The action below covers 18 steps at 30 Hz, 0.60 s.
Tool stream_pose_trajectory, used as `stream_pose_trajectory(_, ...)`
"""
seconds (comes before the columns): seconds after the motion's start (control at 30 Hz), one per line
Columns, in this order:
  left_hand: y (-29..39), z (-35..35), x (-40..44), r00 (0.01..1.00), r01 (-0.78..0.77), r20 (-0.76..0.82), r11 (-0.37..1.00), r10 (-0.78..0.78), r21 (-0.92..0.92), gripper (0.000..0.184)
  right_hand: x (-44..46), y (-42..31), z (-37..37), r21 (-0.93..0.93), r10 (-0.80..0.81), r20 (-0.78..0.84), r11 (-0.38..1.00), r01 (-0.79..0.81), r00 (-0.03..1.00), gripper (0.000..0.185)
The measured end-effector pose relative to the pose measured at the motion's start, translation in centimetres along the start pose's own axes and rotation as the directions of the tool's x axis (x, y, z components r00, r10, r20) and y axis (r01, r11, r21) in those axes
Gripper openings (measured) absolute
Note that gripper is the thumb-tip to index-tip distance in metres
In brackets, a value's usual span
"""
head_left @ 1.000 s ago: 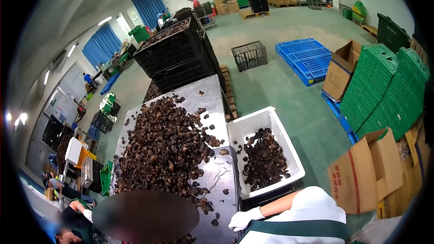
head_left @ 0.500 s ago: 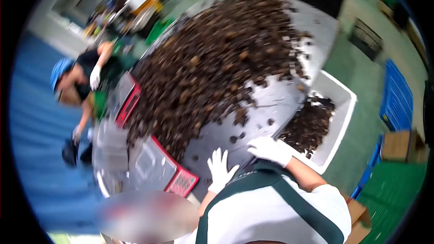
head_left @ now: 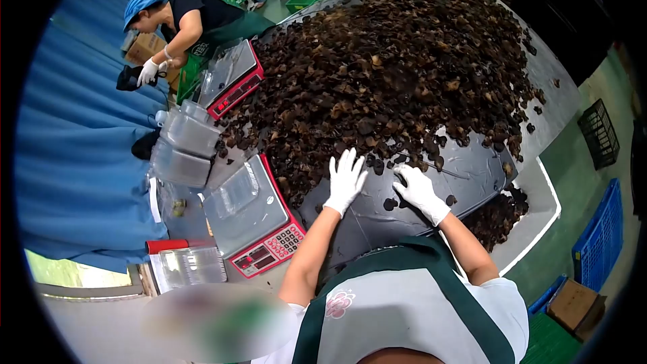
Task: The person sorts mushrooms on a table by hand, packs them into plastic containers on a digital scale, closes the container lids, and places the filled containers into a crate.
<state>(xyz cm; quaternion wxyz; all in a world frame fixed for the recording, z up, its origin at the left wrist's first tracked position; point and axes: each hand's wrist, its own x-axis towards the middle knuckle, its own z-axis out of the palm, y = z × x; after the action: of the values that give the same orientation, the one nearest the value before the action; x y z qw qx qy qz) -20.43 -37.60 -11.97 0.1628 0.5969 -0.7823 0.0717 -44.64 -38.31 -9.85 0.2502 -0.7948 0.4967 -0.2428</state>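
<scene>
Left grip (head_left: pixel 346 182) is wide, gloved fingers spread, back of the hand up, at the near edge of the wood ear mushrooms (head_left: pixel 397 81) heaped on the counter (head_left: pixel 357 219); right grip (head_left: pixel 419 192) is over the grey surface by a few loose pieces, underside hidden, so can't tell if it's pinching any. White bin (head_left: pixel 541 205) is partly blocked by the counter, its mushroom fill only partly visible. Near scale's (head_left: pixel 259 214) readout (head_left: pixel 255 259) is too small to make out.
</scene>
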Motion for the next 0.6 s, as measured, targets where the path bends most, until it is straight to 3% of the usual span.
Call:
stream_pose_trajectory(0.1, -3.4, -0.5, 3.0, 0.977, -0.031, -0.211, 0.997, 0.016, -0.067, 0.033, 3.4, -0.2, -1.0, 0.079, -0.051, -0.045, 0.995, 0.055, 0.998, 0.037)
stream_pose_trajectory(0.13, -3.3, -3.5, 4.7, 0.962, -0.067, -0.271, 0.99, 0.031, -0.124, 0.027, 5.0, -1.4, -2.8, 0.174, 0.101, 0.054, 0.979, -0.109, 0.993, 0.035)
stream_pose_trajectory(0.17, -4.4, -3.5, 5.5, 0.951, -0.09, -0.307, 0.985, 0.041, -0.149, 0.025, 6.8, -1.3, -3.2, 0.151, 0.042, -0.038, 0.988, -0.035, 0.998, 0.033)
stream_pose_trajectory(0.23, -5.8, -5.1, 7.5, 0.912, -0.012, -0.403, 0.974, -0.082, -0.225, 0.025, 11.0, -1.5, -4.4, 0.074, -0.096, -0.177, 0.991, 0.111, 0.98, 0.033)
stream_pose_trajectory(0.27, -6.5, -5.6, 8.5, 0.874, 0.051, -0.464, 0.976, -0.147, -0.214, 0.026, 13.3, -1.5, -4.9, 0.03, -0.117, -0.177, 0.992, 0.124, 0.977, 0.036)
stream_pose_trajectory(0.3, -7.8, -4.7, 8.6, 0.886, 0.273, -0.305, 0.924, -0.35, -0.267, 0.037, 15.8, -1.6, -5.3, -0.014, -0.137, -0.178, 0.991, 0.137, 0.975, 0.039)
stream_pose_trajectory(0.37, -9.2, -5.1, 10.0, 0.824, 0.433, -0.326, 0.886, -0.464, -0.167, 0.055, 20.8, -1.5, -5.8, -0.201, -0.193, -0.234, 0.968, 0.146, 0.953, 0.048)
stream_pose_trajectory(0.4, -10.0, -4.8, 10.4, 0.789, 0.565, -0.16, 0.803, -0.593, -0.19, 0.071, 23.2, -1.3, -5.8, -0.296, -0.214, -0.272, 0.946, 0.13, 0.938, 0.053)
stream_pose_trajectory(0.43, -10.4, -4.7, 10.8, 0.764, 0.615, -0.123, 0.773, -0.633, -0.158, 0.083, 25.4, -1.8, -6.1, -0.385, -0.239, -0.308, 0.916, 0.109, 0.921, 0.057)
stream_pose_trajectory(0.5, -10.3, -5.0, 11.4, 0.73, 0.682, 0.008, 0.727, -0.684, -0.078, 0.093, 28.6, -3.2, -6.5, -0.419, -0.05, -0.259, 0.906, -0.065, 0.965, 0.073)
stream_pose_trajectory(0.57, -9.8, -4.7, 11.7, 0.722, 0.69, 0.125, 0.719, -0.68, -0.076, 0.1, 30.7, -2.7, -4.8, -0.368, 0.076, -0.212, 0.918, -0.152, 0.974, 0.083)
stream_pose_trajectory(0.6, -9.4, -4.4, 11.7, 0.73, 0.68, 0.191, 0.727, -0.657, -0.097, 0.102, 30.8, -3.0, -4.2, -0.321, 0.128, -0.105, 0.934, -0.156, 0.986, 0.086)
